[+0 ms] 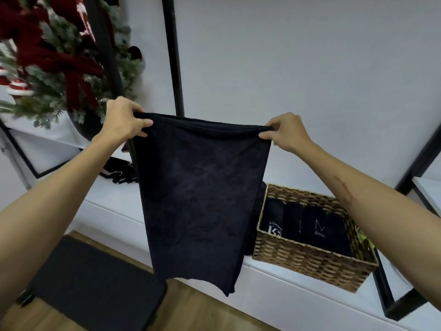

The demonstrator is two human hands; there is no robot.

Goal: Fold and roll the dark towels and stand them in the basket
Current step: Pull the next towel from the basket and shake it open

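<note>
My left hand (124,120) is pinched on the top left corner of a dark towel (200,199), thumb in front and fingers curled behind the hem; my right hand (285,133) pinches the top right corner the same way. Both arms are stretched forward, so the top edge runs nearly level between my fists, a touch higher on the left. The towel hangs free in the air with its long axis straight down, and the bottom ends in a ragged point toward the right, which suggests to me it is already doubled over.

Past the cloth, the wicker basket (310,261) sits on the low white shelf (114,206), below and to the right of the towel, nearer my right hand than my left. Several rolled dark towels (310,225) already stand in it, side by side. A black mat (95,287) lies on the wooden floor lower left.

I judge the next fold brings one hand across to the other, halving the width.
</note>
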